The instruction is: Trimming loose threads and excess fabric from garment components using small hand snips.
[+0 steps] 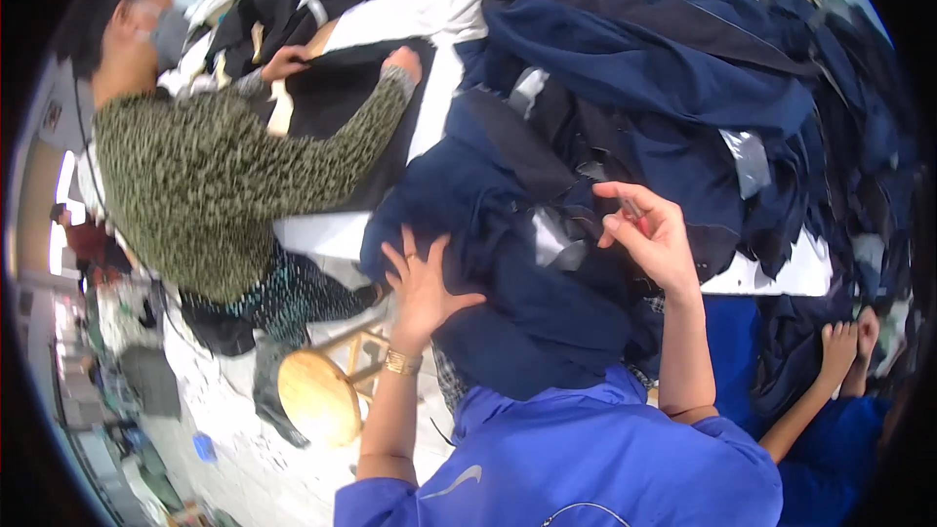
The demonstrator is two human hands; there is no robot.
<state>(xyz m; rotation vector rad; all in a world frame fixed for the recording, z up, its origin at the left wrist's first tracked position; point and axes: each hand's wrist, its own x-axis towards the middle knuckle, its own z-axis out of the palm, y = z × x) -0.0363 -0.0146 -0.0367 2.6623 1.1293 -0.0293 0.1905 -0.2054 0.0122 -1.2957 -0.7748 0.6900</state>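
A dark navy garment [468,185] lies bunched across my lap and over the near edge of the white table. Fingers spread wide, my left hand [420,285] is over the left side of this cloth and holds nothing. My right hand [652,234] is raised above the right part of the cloth, thumb and forefinger curved apart. Tucked in its palm is a small red-handled tool [635,215] with a dark metal part, which looks like thread snips. Most of the tool is hidden by the fingers. A pale, shiny patch [556,242] shows on the cloth between my hands.
Piled navy garments [664,59] cover the white table [781,268] ahead. To the left, a person in a green textured top [224,176] handles black cloth [342,117]. A wooden stool [319,397] stands at lower left. Another person's hands [844,346] hold dark cloth at right.
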